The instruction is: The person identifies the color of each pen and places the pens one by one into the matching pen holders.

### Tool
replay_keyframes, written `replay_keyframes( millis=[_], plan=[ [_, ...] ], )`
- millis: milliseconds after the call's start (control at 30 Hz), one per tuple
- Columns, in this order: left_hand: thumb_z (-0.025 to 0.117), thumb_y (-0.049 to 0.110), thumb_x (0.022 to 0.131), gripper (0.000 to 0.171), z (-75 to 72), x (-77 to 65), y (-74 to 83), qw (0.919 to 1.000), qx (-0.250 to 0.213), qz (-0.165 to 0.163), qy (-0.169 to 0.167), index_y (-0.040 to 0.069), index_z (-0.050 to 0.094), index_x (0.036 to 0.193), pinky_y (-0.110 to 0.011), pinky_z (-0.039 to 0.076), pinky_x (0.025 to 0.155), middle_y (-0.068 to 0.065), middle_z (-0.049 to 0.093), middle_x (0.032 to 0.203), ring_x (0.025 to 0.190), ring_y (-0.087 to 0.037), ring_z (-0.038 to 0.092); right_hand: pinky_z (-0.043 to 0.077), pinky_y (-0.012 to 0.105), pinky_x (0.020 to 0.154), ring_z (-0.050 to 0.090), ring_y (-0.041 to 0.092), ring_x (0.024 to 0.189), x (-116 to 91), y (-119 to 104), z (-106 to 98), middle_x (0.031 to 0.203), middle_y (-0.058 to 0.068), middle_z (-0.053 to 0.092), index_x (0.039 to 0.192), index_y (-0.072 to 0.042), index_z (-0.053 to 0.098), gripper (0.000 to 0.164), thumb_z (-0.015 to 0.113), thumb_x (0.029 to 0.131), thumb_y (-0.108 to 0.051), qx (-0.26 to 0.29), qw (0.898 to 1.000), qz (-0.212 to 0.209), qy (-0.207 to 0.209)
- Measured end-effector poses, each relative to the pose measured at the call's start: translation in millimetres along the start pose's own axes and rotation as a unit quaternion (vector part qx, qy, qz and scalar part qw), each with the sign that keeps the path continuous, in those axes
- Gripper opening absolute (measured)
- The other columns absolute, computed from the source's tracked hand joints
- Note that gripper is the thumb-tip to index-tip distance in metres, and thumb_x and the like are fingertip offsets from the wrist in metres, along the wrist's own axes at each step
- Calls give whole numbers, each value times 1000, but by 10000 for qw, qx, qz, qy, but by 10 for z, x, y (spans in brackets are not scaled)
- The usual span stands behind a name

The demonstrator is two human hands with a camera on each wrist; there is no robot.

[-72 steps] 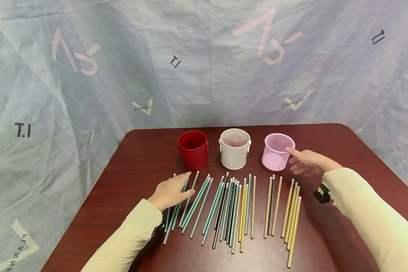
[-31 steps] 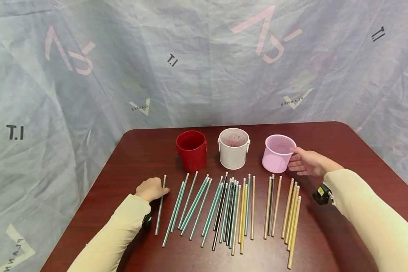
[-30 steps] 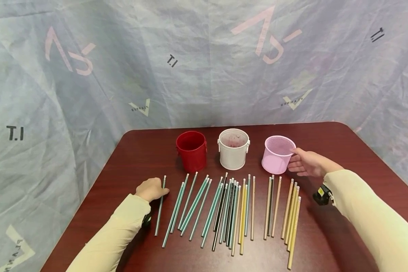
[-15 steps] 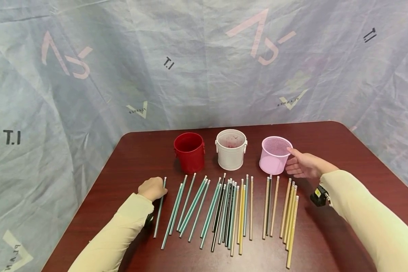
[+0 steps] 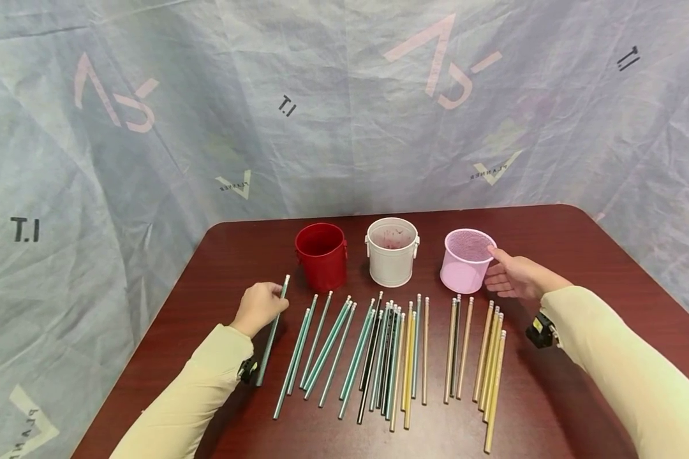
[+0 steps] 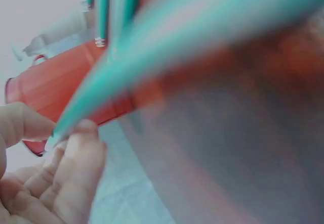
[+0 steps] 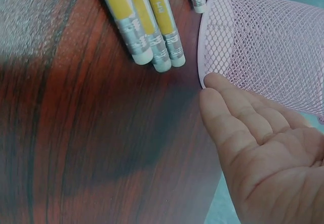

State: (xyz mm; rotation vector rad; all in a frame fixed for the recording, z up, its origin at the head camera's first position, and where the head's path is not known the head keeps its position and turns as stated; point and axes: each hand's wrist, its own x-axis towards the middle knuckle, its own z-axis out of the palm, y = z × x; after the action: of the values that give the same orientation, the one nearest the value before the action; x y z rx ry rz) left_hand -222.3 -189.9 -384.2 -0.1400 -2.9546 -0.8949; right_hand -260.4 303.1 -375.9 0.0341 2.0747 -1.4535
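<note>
My left hand [image 5: 258,308] pinches a teal pencil [image 5: 268,344] near its eraser end, at the left of the row. In the left wrist view the pencil [image 6: 126,57] slants blurred across the picture, its white eraser between thumb and fingers. My right hand [image 5: 517,275] rests beside the pink mesh pencil cup [image 5: 464,275], thumb at its rim. The right wrist view shows the fingers [image 7: 238,123] extended along the mesh wall. Several teal pencils [image 5: 300,357] lie just right of my left hand.
A red bucket [image 5: 323,266] and a white bucket [image 5: 392,268] stand at the back, left of the mesh cup. Black pencils [image 5: 370,363] lie mid-row, with gold and yellow pencils [image 5: 496,389] toward the right. A grey printed cloth [image 5: 321,159] hangs behind the table [image 5: 172,357].
My left hand moved left from the teal pencils to the leftmost one, then raised its eraser end and shifted it slightly forward. My right hand stays by the pink cup.
</note>
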Motion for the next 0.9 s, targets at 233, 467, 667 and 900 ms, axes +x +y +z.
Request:
replay_keyframes(
  millis=[233, 467, 667, 900],
  plan=[
    [59, 1, 85, 34, -180, -10, 119, 9785, -2003, -482, 138, -7, 61, 118, -29, 54, 53, -15, 69, 90, 60, -18, 65, 29, 52, 109, 24, 50, 134, -3, 12, -5, 144, 43, 16, 138, 26, 7, 96, 6, 96, -61, -98, 9999, 27, 85],
    [60, -5, 87, 29, -395, -79, 307, 9063, -4051, -444, 1120, -5, 58, 116, -28, 56, 57, 1, 68, 78, 61, -8, 65, 28, 52, 109, 22, 51, 134, -7, 45, -1, 143, 44, 15, 137, 27, 6, 97, 3, 95, -60, 7, 9999, -96, 48],
    [57, -11, 86, 30, -460, -111, 420, 8107, -5234, 136, 2620, 2, 58, 113, -24, 55, 54, -1, 62, 82, 62, -11, 66, 25, 53, 109, 20, 52, 134, 17, 64, 19, 143, 45, 12, 137, 28, 5, 101, 5, 94, -63, 237, 9995, -207, 10],
    [57, -15, 84, 29, -467, -76, 431, 7529, -5708, 382, 3253, 3, 59, 107, -24, 55, 52, -6, 56, 80, 60, -12, 65, 24, 53, 110, 17, 52, 135, 20, 59, 35, 143, 45, 11, 136, 28, 3, 99, 4, 94, -62, 325, 9993, -169, 12]
  ],
)
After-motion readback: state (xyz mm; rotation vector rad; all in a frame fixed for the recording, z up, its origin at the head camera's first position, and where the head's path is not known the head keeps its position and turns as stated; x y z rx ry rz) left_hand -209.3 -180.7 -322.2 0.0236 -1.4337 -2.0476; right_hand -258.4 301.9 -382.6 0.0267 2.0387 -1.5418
